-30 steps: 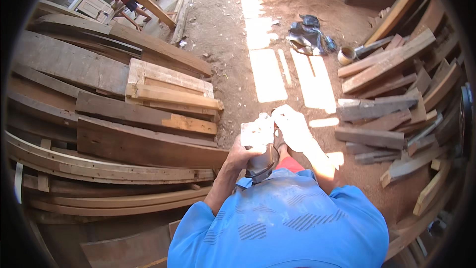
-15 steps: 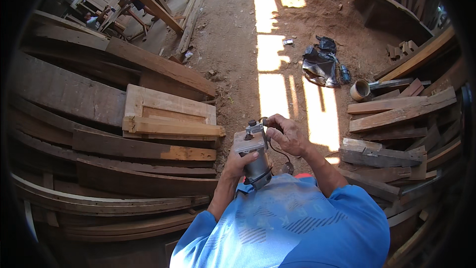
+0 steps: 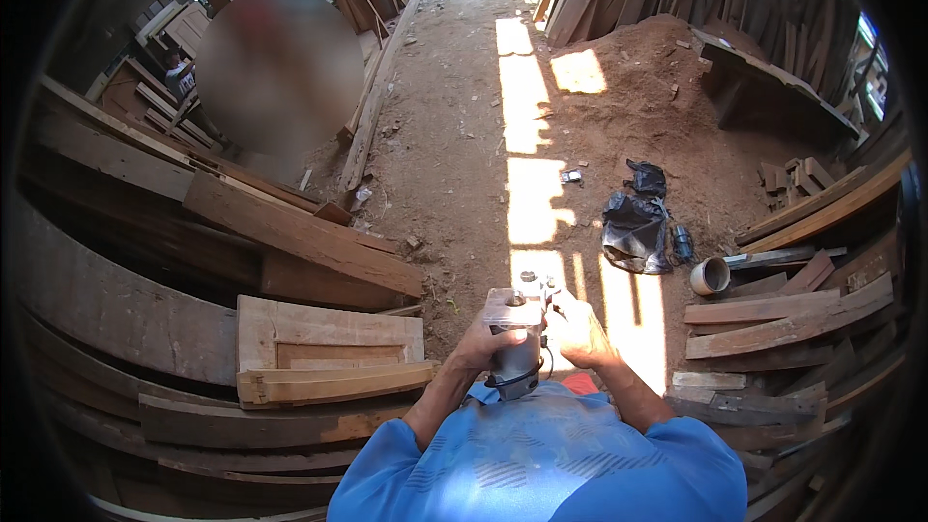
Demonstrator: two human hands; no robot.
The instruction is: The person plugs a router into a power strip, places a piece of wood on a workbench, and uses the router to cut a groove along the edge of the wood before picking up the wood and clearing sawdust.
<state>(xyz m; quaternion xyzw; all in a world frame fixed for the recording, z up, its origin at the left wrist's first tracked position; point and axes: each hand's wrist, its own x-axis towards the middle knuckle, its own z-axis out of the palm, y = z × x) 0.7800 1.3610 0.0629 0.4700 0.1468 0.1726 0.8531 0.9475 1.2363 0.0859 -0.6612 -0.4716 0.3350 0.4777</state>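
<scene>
In front of my chest is a trim router (image 3: 516,360) with a grey cylindrical body and a flat square base plate facing up. My left hand (image 3: 477,343) wraps round its body from the left, the thumb lying across the front. My right hand (image 3: 578,331) is closed at the right side of the base, fingers pinched by the small fittings there; exactly what they grip is hidden. A dark cord shows beneath the right hand, beside the router's body.
A pale wooden panel (image 3: 329,329) lies on stacked boards at my left. More lumber (image 3: 773,319) is piled at the right, near a round container (image 3: 710,275). Black plastic bags (image 3: 635,232) lie on the sunlit dirt floor. Another person (image 3: 179,72) is at the far left.
The view has tilted up, so the floor and lumber sit lower in the picture. My right hand has come in closer against the side of the router's base; the left keeps its hold.
</scene>
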